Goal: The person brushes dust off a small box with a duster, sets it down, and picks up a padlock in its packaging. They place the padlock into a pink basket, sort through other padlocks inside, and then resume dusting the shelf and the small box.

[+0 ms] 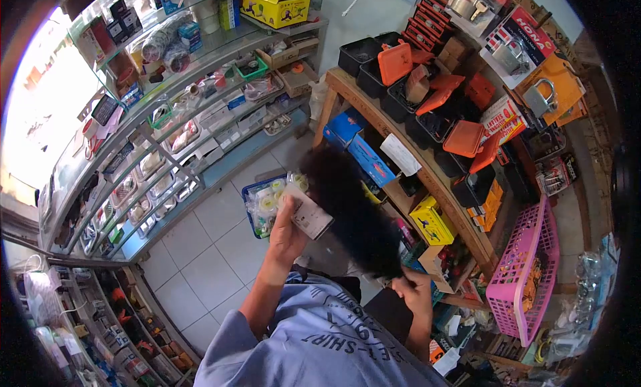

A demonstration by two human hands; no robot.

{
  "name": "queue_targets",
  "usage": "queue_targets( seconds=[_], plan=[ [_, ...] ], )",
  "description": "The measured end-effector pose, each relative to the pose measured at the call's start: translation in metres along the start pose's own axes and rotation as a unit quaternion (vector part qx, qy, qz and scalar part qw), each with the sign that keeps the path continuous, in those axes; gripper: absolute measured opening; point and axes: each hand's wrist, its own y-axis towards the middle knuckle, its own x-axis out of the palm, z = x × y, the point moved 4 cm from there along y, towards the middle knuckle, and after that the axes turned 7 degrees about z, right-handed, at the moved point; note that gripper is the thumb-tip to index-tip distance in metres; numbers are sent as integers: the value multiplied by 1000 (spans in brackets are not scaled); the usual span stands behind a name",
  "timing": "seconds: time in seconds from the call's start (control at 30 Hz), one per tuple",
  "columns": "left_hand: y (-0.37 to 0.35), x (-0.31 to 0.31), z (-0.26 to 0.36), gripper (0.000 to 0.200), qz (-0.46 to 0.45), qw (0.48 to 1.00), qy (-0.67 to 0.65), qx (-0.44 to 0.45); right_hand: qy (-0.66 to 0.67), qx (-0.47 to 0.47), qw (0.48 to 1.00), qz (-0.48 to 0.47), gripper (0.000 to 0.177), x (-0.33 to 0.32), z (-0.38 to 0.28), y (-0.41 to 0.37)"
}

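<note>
My left hand (286,235) is closed around a small white and dark box (307,215), thumb along its side. A black feather duster (357,210) slants across the middle of the view, blurred along its edges. Its handle end is in my right hand (414,292), fingers wrapped round it, low on the right. The duster's fluff passes close beside the box. Beyond my left hand, a blue basket (251,186) holds clear packets with round yellow-centred pieces (270,201), partly hidden by the box.
A glass display case (220,130) with trays of small goods curves along the left. To the right stands a wooden shelf (364,103) bearing black bins with orange lids (395,63). A yellow box (433,220) sits on its lower level, near a pink basket (526,280). White tiles (180,300) cover the floor.
</note>
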Motion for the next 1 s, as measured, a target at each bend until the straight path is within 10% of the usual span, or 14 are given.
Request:
queue_targets(
  seconds=[0.2, 0.27, 0.63, 1.0],
  plan=[
    [0, 3, 0, 58, 28, 998, -24, -47, -29, -23, 993, -113, 12, 9, -15, 4],
    [-9, 25, -1, 70, -168, 970, -155, -77, -59, -33, 991, -113, 22, 25, -23, 1],
    [-2, 20, 5, 84, -4, 996, -82, -15, -90, 48, 994, -48, 43, 29, 4, -6],
    [-7, 34, 6, 92, -70, 994, -86, -21, -116, 51, 991, -47, 30, 29, -5, -5]
  ],
)
